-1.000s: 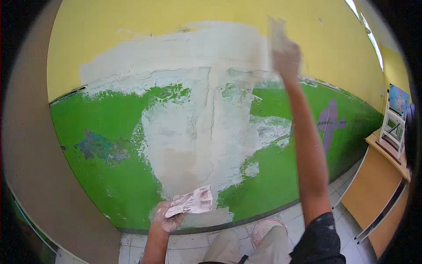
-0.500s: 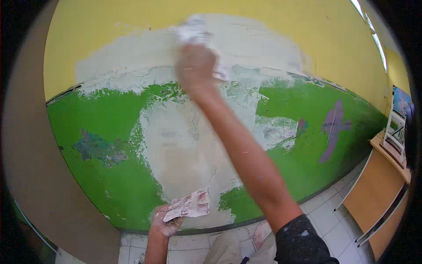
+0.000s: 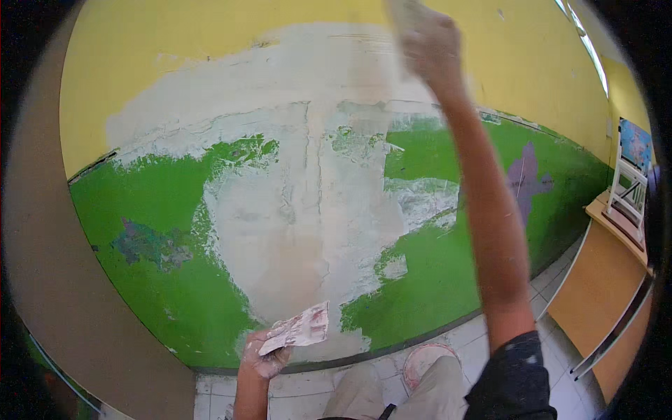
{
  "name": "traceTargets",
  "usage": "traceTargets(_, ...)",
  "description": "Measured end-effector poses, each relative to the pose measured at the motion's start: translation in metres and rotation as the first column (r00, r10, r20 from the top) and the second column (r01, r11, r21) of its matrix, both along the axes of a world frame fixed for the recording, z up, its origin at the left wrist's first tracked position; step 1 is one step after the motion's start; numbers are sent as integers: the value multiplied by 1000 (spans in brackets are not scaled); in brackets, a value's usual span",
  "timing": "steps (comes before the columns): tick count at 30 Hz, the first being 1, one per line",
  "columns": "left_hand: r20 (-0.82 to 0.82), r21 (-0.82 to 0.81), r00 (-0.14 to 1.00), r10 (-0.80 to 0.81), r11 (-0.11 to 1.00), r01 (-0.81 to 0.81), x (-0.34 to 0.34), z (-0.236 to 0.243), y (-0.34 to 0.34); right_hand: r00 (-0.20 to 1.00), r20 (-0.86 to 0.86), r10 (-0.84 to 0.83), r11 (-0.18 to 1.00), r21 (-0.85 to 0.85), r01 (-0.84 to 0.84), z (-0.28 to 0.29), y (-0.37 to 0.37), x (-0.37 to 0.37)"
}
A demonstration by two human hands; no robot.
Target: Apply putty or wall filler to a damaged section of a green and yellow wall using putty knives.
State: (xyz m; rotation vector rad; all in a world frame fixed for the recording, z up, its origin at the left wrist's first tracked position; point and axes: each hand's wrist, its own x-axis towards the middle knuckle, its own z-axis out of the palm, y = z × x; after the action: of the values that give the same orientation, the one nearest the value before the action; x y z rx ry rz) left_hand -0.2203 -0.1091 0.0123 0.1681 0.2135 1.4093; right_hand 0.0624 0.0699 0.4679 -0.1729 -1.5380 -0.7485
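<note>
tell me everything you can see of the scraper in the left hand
The scraper is flat, widening to a straight right edge, its face coated in whitish paste with reddish-brown streaks. It slants upward to the right, gripped at its left end by the left hand, low before the wall's white patch. The coating hides its material; any handle is hidden.

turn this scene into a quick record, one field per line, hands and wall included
left hand: left hand low, holding a smeared flat blade
right hand: right hand high, gripping a blurred flat tool
wall: wall yellow above, green below
patch: whitish patch spanning both colours
floor: pale tiles; round smeared container by the knees
far right: wooden table
</note>
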Motion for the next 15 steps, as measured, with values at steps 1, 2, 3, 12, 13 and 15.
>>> traceTargets(1,13,-24,1000,3,1000,-3,3,6,-4,898,-82,-432,861,257,438,3,-14,31)
traceTargets(2,20,-37,999,-26,999,26,11,12,1,833,-134,-537,817,162,553,11,23,86)
traceTargets(3,26,-49,1000,-4,999,5,7,9,1,935,-156,-318,948,-61,312,1,35,88)
traceTargets(12,116,51,982,-150,988,145,24,10,18,959,40,-280,949,-139,282,-137,75,95)
traceTargets(13,116,44,981,-155,988,150,24,-2,25,958,41,-284,947,-145,287,-151,72,103)
traceTargets(15,-86,169,994,-67,982,81,25,-19,36,932,228,-282,916,-223,332,-172,67,132)
